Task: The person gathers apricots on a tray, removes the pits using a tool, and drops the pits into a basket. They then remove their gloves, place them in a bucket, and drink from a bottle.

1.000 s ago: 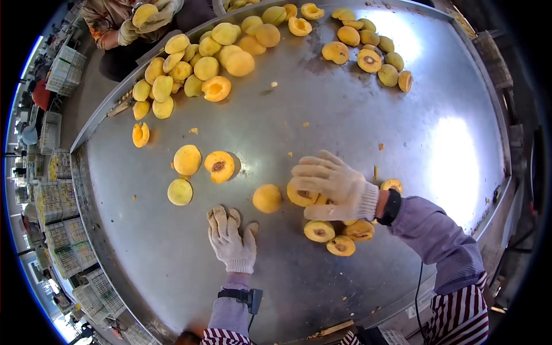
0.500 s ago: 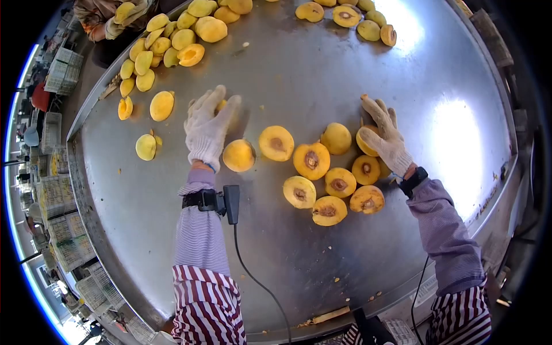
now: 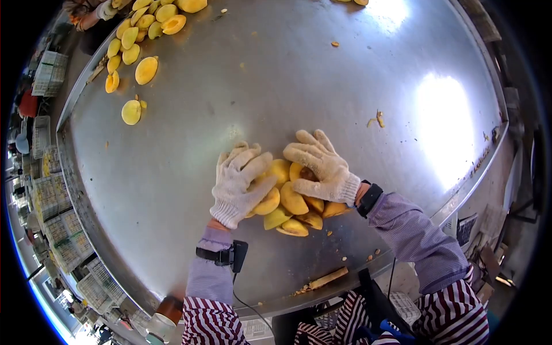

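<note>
Yellow fruit halves point(image 3: 293, 199) lie bunched in a pile on the metal table point(image 3: 172, 184), between my two gloved hands. My left hand point(image 3: 240, 183), in a white knit glove, rests against the left side of the pile with its fingers spread. On the upper right of the pile lies my right hand point(image 3: 323, 167), gloved too, fingers stretched out over the fruit. A brown pit cavity shows in one half beside its fingers. Parts of the pile are hidden under both gloves.
More yellow fruit point(image 3: 144, 26) lies at the table's upper left, near another person's gloved hand point(image 3: 107, 10). A wooden strip point(image 3: 328, 278) lies by the near edge. Peel scraps point(image 3: 379, 119) are at the right. Crates point(image 3: 50, 73) stand beyond the left edge.
Both my hands have moved closer together and toward the near edge. The spread-out fruit halves are now bunched and partly stacked between them. The view has shifted.
</note>
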`<state>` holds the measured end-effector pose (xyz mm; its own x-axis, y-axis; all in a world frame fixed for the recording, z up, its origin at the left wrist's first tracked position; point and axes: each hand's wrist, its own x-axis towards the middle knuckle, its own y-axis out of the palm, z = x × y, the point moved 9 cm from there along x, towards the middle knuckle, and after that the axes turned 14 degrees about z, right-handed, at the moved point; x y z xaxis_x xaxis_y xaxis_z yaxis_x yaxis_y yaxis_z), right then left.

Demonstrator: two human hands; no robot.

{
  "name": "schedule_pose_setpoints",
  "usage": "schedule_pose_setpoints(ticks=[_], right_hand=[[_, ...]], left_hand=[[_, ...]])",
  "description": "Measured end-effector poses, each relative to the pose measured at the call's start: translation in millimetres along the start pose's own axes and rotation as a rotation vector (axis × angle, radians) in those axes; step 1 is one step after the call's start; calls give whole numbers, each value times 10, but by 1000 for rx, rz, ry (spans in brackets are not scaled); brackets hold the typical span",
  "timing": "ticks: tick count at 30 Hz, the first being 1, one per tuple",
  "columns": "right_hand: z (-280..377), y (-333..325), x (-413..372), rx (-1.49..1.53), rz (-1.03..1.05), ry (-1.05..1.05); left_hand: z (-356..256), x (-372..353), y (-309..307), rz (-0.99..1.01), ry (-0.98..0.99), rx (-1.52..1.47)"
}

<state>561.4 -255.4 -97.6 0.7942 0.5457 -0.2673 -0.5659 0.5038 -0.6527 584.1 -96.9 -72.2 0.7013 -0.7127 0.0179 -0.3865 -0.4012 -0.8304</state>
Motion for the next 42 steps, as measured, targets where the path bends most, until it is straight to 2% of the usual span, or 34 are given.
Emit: schedule_pose_setpoints(ticks=[6,7,10,11,13,14,15,17,18,20,23,26,29,32,37,40,41,42], right_hand=[[805,968,-259,-31,174,-224],[921,1021,-300,-58,147,-267],[1090,910,-468,239,142,-268],[1299,659,-665,124,-17,-352],[1572,717,-1074,184,146,-379],[1675,873,-1286,48,250,-429],[1644,1118,-1513,-94,226,-419],[1436,1493,-1723,-463,389,-269],[1210,1660,-1814,-515,475,-150],[1197,1756,-1911,-646,352,-199],[1193,2000,-1995,-814,353,-171],[1149,1999,-2009,-677,342,-88],[1235,1723,-2126,-373,32,-220],[1628,1395,-2410,-179,-211,-351],[1825,1228,-3255,183,-335,-200],[1595,1344,-3786,461,-326,-100],[1469,1420,-3945,608,-330,-146],[1373,1505,-4078,746,-292,-104]], left_hand=[[-213,-1442,228,67,-242,82],[-261,-1623,257,66,-252,104],[-331,-1989,346,140,-295,80],[-341,-2082,361,168,-316,59],[-264,-2327,313,97,-469,-348],[-233,-2448,295,52,-537,-549],[-197,-2555,223,-50,-604,-624],[-150,-2762,123,-261,-726,-772],[-239,-2811,49,-243,-714,-624],[-451,-2851,-65,-211,-675,-329],[-950,-2687,161,216,-484,-36],[-1286,-2629,387,33,-495,240],[-1300,-2568,615,-2,-574,310],[-1509,-2594,662,65,-630,323],[-1880,-3196,637,-282,-740,215],[-2659,-3587,1128,11,-519,-49],[-2753,-3622,1535,355,-603,-89],[-2875,-3737,1971,697,-683,-133]])
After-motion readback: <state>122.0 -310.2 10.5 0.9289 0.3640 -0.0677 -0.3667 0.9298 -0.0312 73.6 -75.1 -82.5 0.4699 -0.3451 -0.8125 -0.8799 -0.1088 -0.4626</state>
